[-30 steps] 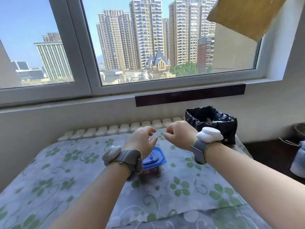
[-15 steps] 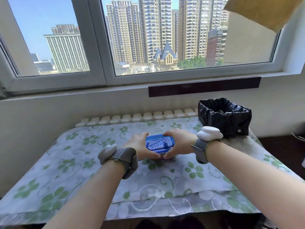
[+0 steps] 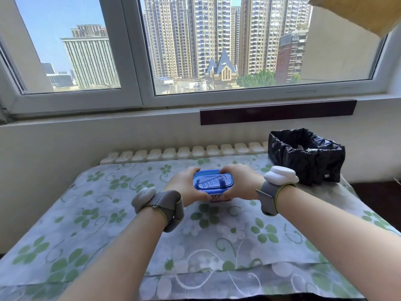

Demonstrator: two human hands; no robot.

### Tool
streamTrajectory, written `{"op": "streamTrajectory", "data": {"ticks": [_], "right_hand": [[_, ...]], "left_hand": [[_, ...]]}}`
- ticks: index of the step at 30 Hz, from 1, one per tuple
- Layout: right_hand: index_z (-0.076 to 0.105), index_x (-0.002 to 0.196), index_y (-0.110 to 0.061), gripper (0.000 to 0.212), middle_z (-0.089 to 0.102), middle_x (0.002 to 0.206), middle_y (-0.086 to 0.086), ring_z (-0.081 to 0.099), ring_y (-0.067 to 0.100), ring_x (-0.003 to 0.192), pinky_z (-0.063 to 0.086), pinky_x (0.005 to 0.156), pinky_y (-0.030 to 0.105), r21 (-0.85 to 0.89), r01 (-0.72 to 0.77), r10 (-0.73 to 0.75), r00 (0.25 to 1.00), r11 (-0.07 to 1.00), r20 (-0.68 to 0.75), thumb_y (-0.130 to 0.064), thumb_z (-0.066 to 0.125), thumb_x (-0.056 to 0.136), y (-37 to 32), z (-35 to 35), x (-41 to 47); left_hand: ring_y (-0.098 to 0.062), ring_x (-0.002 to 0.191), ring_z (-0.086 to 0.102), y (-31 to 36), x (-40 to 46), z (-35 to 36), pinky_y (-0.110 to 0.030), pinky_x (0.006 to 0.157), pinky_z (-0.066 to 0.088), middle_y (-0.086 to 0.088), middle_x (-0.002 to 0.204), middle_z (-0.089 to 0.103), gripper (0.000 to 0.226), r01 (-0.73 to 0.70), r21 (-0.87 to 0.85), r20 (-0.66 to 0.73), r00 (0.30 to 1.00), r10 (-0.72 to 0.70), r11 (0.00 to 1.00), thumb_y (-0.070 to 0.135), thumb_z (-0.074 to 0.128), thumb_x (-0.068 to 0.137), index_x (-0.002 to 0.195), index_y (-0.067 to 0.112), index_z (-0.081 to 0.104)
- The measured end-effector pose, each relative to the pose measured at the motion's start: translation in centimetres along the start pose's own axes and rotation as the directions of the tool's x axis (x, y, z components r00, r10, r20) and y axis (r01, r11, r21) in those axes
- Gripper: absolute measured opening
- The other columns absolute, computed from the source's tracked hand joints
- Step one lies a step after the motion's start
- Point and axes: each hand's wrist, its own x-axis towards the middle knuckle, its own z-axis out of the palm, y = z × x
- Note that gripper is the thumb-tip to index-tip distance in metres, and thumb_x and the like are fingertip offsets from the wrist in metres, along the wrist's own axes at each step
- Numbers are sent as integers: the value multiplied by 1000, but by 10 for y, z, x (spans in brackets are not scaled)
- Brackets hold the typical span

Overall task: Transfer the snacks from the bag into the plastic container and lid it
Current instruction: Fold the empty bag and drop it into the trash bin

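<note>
— Gripping what, exactly?
— Your left hand [image 3: 184, 187] and right hand [image 3: 240, 183] curl round the small clear plastic container [image 3: 217, 197] from either side, its blue rectangular lid [image 3: 213, 181] already on.
— Where is it?
— On the green-flowered tablecloth [image 3: 108, 224] — near the black crinkled bag [image 3: 306, 157], which stands beyond your right wrist.

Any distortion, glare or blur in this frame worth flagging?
Head view: wide-angle bending bows the window frame and stretches the forearms; bright daylight outside, no blown-out glare; the blue lid is sharp enough to read its lettering; both hands' shadows are soft.
</note>
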Motion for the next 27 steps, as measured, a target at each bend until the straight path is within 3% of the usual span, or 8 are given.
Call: {"op": "streamTrajectory", "data": {"ticks": [5,10,14,19,27], "right_hand": [[47,130,-18,71,48,130,9,49,25,116,42,93,31,55,-26,30,997,998,-66,-37,76,68,5,3,25],[50,126,-18,60,49,129,7,51,24,112,44,93,32,104,-41,53,992,994,-113,-33,72,72,13,10,52],[52,123,-19,58,49,127,6,51,23,111,43,92,31,144,-49,67,990,988,-121,-32,74,71,18,12,68],[53,123,-18,58,48,129,6,49,22,114,37,89,24,191,-47,73,989,980,-130,-34,75,71,23,17,89],[55,122,-17,56,50,128,7,50,22,114,38,91,25,213,-59,87,988,975,-125,-32,75,72,29,24,100]], "left_hand": [[-18,112,59,-4,21,2,-33,99,46,-3,127,61,78,-15,-101,-89,996,6,995,27,82,66,134,18,47],[-19,106,60,-13,46,8,-28,93,46,-2,122,64,66,10,-97,-160,987,-25,995,33,80,70,129,16,55],[-18,104,61,-21,61,12,-28,92,47,0,119,66,63,41,-113,-166,984,-60,993,40,78,70,126,20,58],[-18,106,60,-28,82,14,-28,94,45,-1,118,67,58,65,-132,-188,978,-90,989,37,77,71,124,21,60],[-21,108,59,-32,93,18,-33,97,45,-3,120,66,59,70,-151,-164,982,-94,986,36,78,72,125,18,59]]}}
